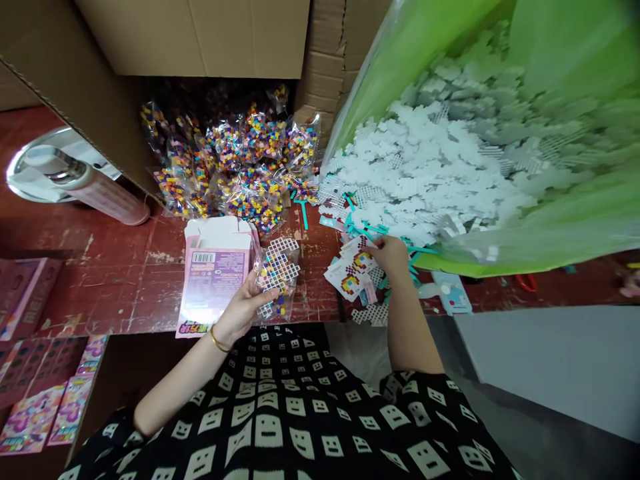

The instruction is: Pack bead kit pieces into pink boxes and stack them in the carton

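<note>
My left hand (246,301) is closed around a clear bag of small coloured bricks (281,309) with a white grid plate (280,267) lying over it. My right hand (391,256) is over a loose pile, its fingertips pinched at the upper edge of a printed pattern card (359,265). Another white pattern card (344,281) lies beneath that one, along with white grid pieces (371,315). Near my left hand, a pink box (215,283) lies flat on the red table (315,260), its white end flaps standing open.
A cardboard box (210,40) at the back left holds several bags of coloured bricks (250,153). At the right, a green bag (540,233) is full of white grid pieces (425,160). Teal sticks (304,213) are scattered before it. A bottle (107,193) stands left; pink packages (37,413) lie lower left.
</note>
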{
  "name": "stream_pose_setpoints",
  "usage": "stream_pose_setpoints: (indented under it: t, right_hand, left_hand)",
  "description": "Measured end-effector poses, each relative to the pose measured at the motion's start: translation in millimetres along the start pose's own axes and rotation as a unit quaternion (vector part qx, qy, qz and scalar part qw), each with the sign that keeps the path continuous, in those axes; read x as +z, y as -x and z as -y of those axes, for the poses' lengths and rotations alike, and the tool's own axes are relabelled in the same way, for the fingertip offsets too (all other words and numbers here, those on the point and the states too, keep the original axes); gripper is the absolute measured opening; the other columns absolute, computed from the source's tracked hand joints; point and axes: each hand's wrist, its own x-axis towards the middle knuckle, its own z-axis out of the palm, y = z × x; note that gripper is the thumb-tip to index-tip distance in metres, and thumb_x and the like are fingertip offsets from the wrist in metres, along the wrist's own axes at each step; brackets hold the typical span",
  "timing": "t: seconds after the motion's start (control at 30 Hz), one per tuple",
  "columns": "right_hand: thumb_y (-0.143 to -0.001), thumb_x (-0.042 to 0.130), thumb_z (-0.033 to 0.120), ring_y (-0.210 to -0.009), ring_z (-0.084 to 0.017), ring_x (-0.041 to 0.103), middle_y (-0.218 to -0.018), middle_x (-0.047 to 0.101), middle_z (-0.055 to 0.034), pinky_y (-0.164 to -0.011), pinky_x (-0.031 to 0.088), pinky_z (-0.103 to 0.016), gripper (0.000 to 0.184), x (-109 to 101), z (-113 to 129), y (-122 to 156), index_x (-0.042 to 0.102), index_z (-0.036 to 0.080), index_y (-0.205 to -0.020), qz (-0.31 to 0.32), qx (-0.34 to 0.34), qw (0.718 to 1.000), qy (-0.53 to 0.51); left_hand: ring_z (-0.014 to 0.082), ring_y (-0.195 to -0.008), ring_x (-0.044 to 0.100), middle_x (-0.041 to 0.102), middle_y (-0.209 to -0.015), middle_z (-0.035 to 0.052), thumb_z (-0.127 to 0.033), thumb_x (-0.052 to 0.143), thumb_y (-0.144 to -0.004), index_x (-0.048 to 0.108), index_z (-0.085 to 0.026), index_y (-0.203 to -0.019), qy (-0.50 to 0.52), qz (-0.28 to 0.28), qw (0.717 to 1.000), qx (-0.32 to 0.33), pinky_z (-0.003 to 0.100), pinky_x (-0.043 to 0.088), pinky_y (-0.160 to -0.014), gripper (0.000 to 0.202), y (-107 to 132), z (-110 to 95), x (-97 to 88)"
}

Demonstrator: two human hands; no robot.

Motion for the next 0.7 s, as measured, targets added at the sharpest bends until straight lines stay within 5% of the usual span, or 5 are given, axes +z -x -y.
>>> stream_pose_setpoints:
  t: [0.23, 0.4, 0.53, 0.63, 0.7]
  right_hand:
    - [-0.089, 0.056, 0.032, -0.084, -0.031, 0.066, -0.087, 0.073, -0.0189, -0.075, 0.045, -0.04, 0.027, -10, -12, 10, 0.077, 0.014, -0.089, -0.043, -0.074, 0.99, 0.114]
    - [-0.083, 0.061, 0.035, -0.078, -0.028, 0.068, -0.085, 0.075, -0.0102, -0.069, 0.05, -0.036, 0.023, -17, -18, 14, 0.075, 0.018, -0.087, -0.083, -0.131, 0.976, -0.152]
    - [-0.064, 0.08, 0.052, -0.065, -0.021, 0.066, -0.079, 0.074, -0.0061, -0.06, 0.052, -0.033, 0.038, -27, 24, 4, 0.07, 0.02, -0.082, 0.003, -0.13, 0.879, -0.459]
    - [-0.045, 0.091, 0.048, -0.06, -0.017, 0.064, -0.07, 0.071, -0.0025, -0.059, 0.053, -0.032, 0.047, -28, 80, 6, 0.065, 0.02, -0.073, 0.099, -0.103, 0.808, -0.572]
    - [-0.046, 0.091, 0.049, -0.061, -0.016, 0.064, -0.071, 0.07, -0.001, -0.061, 0.055, -0.033, 0.047, -21, 118, 25, 0.063, 0.021, -0.072, 0.17, -0.111, 0.764, -0.612]
  left_hand:
    - [0.0182, -0.104, 0.069, 0.074, -0.113, 0.0037, -0.027, 0.086, -0.07, 0.052, -0.024, -0.137, -0.002, -0.004, 1.0, 0.009, 0.029, 0.049, -0.098, 0.075, 3, -6, -0.5]
    - [0.0197, -0.106, 0.068, 0.073, -0.112, 0.0029, -0.027, 0.086, -0.069, 0.05, -0.026, -0.139, 0.02, -0.011, 1.0, -0.006, 0.031, 0.051, -0.098, 0.079, 4, -10, -0.7]
    - [0.0216, -0.111, 0.067, 0.071, -0.116, 0.004, -0.029, 0.085, -0.07, 0.047, -0.026, -0.141, 0.049, -0.037, 0.998, 0.009, 0.033, 0.053, -0.098, 0.081, 4, -17, -3.1]
    - [0.0233, -0.113, 0.066, 0.068, -0.124, 0.007, -0.032, 0.085, -0.07, 0.046, -0.026, -0.141, 0.034, -0.058, 0.996, 0.065, 0.035, 0.054, -0.098, 0.081, 2, -18, -6.2]
    - [0.0228, -0.116, 0.065, 0.067, -0.127, 0.0079, -0.033, 0.085, -0.071, 0.046, -0.025, -0.14, 0.016, -0.085, 0.991, 0.102, 0.034, 0.052, -0.101, 0.08, 1, -15, -8.7]
